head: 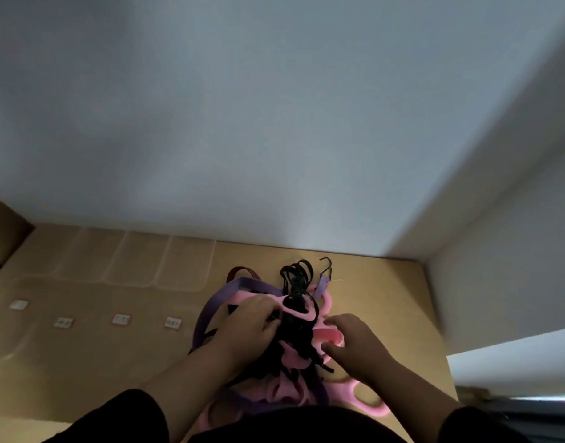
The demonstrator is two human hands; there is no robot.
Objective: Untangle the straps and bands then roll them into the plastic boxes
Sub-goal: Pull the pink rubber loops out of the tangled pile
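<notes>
The flat purple woven-cloth strap (233, 287) looks matt; the thick pink band loops (329, 335) look smooth and rubbery, perhaps foam, given the blur; the tangled black cord (297, 279) is dull; the clear plastic boxes (178, 266) look faintly glossy; the tan wood-look tabletop (82, 362) is smooth.

Pink bands (327, 336), a purple strap (242, 284), a black cord (297, 276), a dark red strap (238, 270), see-through boxes (130, 260), a light brown table (82, 362), a white wall (242, 107), black sleeves (114, 417)
</notes>
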